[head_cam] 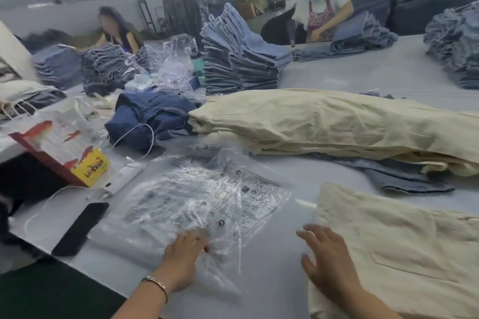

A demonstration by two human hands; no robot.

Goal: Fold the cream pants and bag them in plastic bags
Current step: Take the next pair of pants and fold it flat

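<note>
On the grey table point(324, 59), head view: folded cream pants point(404, 248) lie at near right, with a taller cream stack point(324, 124) behind them. The plastic bags point(204, 202) lie flat at centre, just left of the folded pair. Left hand point(181, 259) presses on the near edge of the top bag, fingertips seemingly pinching film; blur hides the exact grip. Right hand point(329, 259) has fingers spread, relaxed, over the pants' left edge, holding nothing. Film looks thin, slippery and clingy, so best pinched at the mouth edge. Pants are soft and floppy with moderate weight; take them under the fold with a flat palm. Phone point(80, 228) sits left.
</note>
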